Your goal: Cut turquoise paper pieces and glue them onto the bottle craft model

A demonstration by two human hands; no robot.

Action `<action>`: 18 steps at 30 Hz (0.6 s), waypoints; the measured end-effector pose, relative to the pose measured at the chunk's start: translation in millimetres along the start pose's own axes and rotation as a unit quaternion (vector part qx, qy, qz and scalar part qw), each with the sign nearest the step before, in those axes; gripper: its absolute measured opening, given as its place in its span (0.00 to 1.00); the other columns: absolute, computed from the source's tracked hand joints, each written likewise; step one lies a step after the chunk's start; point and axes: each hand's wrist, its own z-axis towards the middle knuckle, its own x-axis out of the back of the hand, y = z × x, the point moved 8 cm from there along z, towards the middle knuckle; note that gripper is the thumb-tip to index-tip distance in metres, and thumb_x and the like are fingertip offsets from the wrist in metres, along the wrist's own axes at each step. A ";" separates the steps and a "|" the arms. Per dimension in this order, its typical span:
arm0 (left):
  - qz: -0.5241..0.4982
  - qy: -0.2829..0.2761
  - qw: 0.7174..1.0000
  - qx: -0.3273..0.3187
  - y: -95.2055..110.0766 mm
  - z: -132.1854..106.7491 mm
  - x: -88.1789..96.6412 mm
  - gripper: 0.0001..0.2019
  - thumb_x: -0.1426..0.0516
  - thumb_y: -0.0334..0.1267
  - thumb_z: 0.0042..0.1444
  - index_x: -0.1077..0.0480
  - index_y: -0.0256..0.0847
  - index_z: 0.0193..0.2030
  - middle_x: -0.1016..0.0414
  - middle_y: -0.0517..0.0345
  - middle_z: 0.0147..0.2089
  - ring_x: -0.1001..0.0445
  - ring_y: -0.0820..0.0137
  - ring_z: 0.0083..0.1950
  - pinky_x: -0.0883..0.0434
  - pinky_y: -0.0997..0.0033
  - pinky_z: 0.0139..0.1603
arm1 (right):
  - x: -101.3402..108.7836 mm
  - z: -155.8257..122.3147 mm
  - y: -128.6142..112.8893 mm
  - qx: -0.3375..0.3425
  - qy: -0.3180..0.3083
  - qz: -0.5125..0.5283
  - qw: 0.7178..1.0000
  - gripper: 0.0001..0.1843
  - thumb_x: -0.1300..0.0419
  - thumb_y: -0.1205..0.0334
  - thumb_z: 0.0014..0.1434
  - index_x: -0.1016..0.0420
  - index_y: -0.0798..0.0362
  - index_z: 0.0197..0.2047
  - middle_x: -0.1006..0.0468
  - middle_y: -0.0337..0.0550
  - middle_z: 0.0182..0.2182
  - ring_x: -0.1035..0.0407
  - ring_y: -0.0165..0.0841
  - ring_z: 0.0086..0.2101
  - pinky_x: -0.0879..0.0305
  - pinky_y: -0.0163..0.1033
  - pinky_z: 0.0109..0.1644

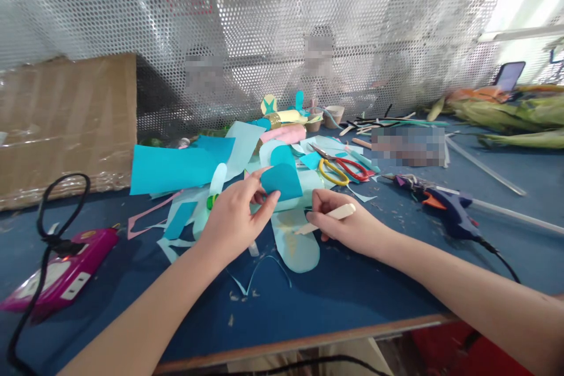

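Observation:
My left hand (238, 208) pinches a bright blue piece of paper (282, 181) with a rounded edge between thumb and fingers. In my right hand (337, 220) is a cream pen-like stick (337, 213), its thin end pointing left. That end is over a pale blue rounded paper strip (297, 249) with yellowish smears; I cannot tell whether it touches. The strip extends toward me from a pale blue paper roll (312, 183), partly hidden behind my hands. Scissors with yellow and red handles (333, 171) lie just beyond my right hand.
A blue glue gun (453, 211) with a cord lies at right. At left are a magenta power strip (73, 270), with a black plug in it, and a cardboard sheet (66, 123). Blue paper sheets (167, 170), a pink roll (284, 134) and corn husks (506, 114) lie farther back.

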 end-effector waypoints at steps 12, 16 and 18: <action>0.007 0.004 1.000 -0.001 2.0 0.3 1.6 0.04 0.46 0.38 0.62 0.34 0.41 0.39 0.29 0.64 0.24 0.27 0.71 0.26 0.28 0.73 0.31 | 0.7 0.7 -3.3 -0.003 0.002 -0.015 1.000 0.10 0.43 0.63 0.54 0.41 0.49 0.25 0.36 0.29 0.17 0.37 0.26 0.18 0.42 0.32 0.22; 0.006 0.002 1.000 0.003 3.1 0.9 2.1 0.04 0.46 0.38 0.61 0.34 0.41 0.38 0.29 0.63 0.25 0.27 0.71 0.26 0.28 0.74 0.30 | 0.1 0.2 -4.4 0.008 0.005 -0.017 1.000 0.10 0.43 0.62 0.54 0.41 0.49 0.26 0.35 0.29 0.17 0.38 0.26 0.19 0.43 0.31 0.23; 0.008 0.001 1.000 0.001 3.3 0.8 1.6 0.04 0.46 0.38 0.61 0.34 0.40 0.40 0.29 0.63 0.25 0.27 0.71 0.26 0.28 0.74 0.30 | -0.6 0.3 -3.5 0.009 0.002 -0.014 1.000 0.10 0.42 0.61 0.55 0.40 0.49 0.27 0.34 0.30 0.17 0.38 0.26 0.19 0.43 0.32 0.23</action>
